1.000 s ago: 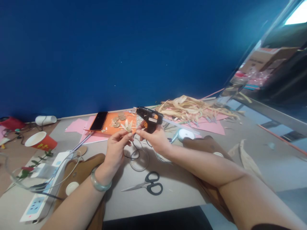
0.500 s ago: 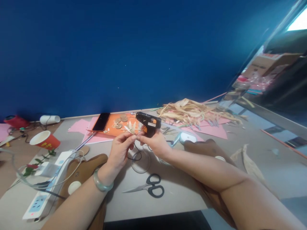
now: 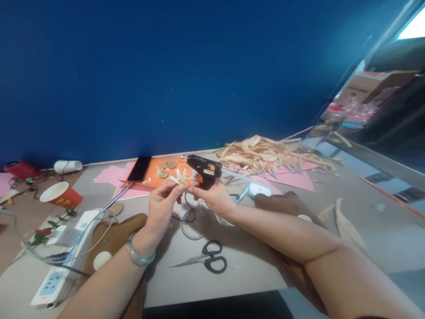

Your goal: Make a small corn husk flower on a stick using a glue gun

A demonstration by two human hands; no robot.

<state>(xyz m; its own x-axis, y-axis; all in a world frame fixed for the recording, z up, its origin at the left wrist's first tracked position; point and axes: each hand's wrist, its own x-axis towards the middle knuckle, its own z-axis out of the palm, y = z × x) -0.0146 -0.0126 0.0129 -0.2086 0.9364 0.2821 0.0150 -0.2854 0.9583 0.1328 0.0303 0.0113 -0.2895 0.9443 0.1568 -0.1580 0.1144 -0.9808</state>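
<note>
Between the thumb and fingers of my left hand (image 3: pixel 164 201) is a small pale flower of dried husk petals (image 3: pixel 180 177), its petals pointing up and away. My right hand (image 3: pixel 214 197) is wrapped round the handle of a black and orange glue gun (image 3: pixel 204 168), whose nozzle points left above the orange sheet. The two hands are close together, a small gap between their fingertips. A black cord (image 3: pixel 190 212) hangs below them. Nearer to me, scissors with black handles (image 3: pixel 212 257) lie on the table, blades pointing left.
A heap of dried husks (image 3: pixel 262 153) lies on pink paper at the back right. On the orange sheet (image 3: pixel 157 166) are a black phone (image 3: pixel 140 169) and round wooden slices (image 3: pixel 162 173). A power strip (image 3: pixel 63 266), cables and a red paper cup (image 3: pixel 64 197) stand at left.
My left hand has drawn slightly left with the husk flower, opening a small gap from my right fingertips. My right hand keeps its grip on the glue gun.
</note>
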